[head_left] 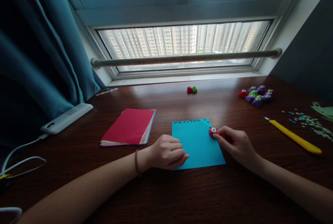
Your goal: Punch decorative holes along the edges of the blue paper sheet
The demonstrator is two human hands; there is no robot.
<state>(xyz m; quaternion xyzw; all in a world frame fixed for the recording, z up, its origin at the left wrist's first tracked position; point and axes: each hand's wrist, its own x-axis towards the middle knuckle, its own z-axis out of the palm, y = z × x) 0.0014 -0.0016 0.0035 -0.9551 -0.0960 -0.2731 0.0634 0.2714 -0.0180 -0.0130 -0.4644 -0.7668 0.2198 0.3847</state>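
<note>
A blue paper sheet (197, 142) lies flat on the dark wooden table (182, 196) in front of me, with small holes along its top edge. My left hand (168, 151) rests on its lower left corner, fingers curled and pressing it down. My right hand (235, 143) pinches a small red paper punch (212, 132) that sits on the sheet's upper right edge.
A stack of coloured paper (130, 126), red on top, lies to the left. A red and a green punch (191, 89) stand near the window. Several purple, green and red punches (257, 95) cluster at right, beside a yellow craft knife (293, 136) and paper scraps (309, 122). A white device (66, 118) with cables sits far left.
</note>
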